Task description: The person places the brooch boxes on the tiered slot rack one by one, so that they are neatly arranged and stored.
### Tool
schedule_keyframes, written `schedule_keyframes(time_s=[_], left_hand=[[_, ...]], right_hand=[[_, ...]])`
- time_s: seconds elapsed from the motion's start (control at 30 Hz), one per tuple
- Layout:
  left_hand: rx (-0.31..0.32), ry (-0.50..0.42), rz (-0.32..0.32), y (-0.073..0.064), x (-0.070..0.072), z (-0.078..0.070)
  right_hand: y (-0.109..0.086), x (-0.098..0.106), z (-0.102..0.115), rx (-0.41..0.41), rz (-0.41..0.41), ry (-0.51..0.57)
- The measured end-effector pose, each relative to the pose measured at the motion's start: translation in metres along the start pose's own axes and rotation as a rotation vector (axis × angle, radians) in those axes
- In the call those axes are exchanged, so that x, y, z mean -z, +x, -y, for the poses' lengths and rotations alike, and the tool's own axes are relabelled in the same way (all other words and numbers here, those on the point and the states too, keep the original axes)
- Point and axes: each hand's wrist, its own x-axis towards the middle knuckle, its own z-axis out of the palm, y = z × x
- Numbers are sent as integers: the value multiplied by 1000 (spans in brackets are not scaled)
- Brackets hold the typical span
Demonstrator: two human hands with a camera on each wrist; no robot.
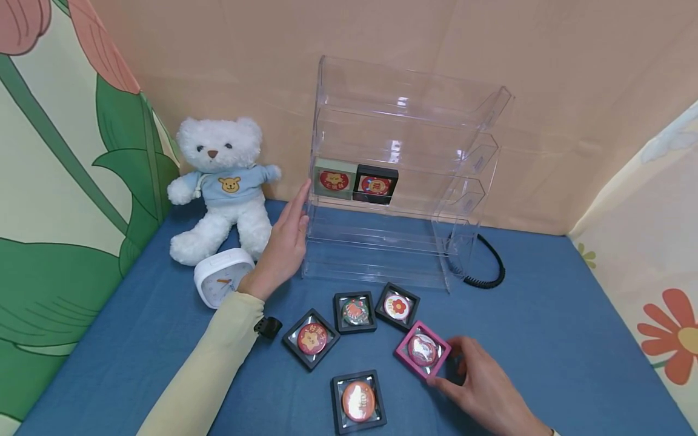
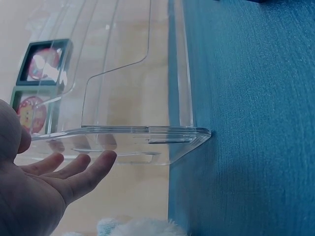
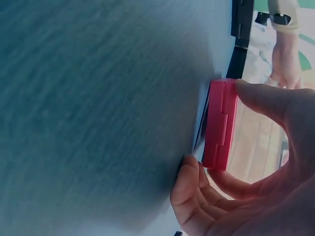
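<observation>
My right hand pinches a small square pink display frame between thumb and fingers. A round badge shows behind the frame's clear front. In the right wrist view, the thumb is on one edge of the pink frame and the fingers are at the opposite edge. My left hand rests with fingers extended against the left side of a clear tiered acrylic rack. On one tier of it, at the left end, a pale green frame and a black frame stand side by side.
Several black badge frames lie on the blue cloth before the rack. Left of it sit a white teddy bear in a blue top and a white clock. A black coiled cord lies at the rack's right.
</observation>
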Motion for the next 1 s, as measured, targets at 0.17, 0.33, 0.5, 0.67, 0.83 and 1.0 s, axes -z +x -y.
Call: schedule_keyframes(time_s=[0.17, 0.33, 0.5, 0.67, 0.83, 1.0], left_hand=[[-1, -2, 2, 0, 0, 0], [-3, 0, 1, 1, 0, 0], [-3, 3, -3, 1, 0, -1], [6, 9, -5, 1, 0, -1], [14, 9, -4, 0, -1, -1], [12, 13, -5, 0, -1, 0]], right_hand=[[7, -8, -11, 0, 6, 110], [-1, -4, -4, 23, -2, 183], [-19, 11, 18, 53, -39, 294], [-28, 19, 30, 74, -78, 373], [-30, 21, 30, 84, -106, 374], [-32, 24, 29, 96, -136, 373]])
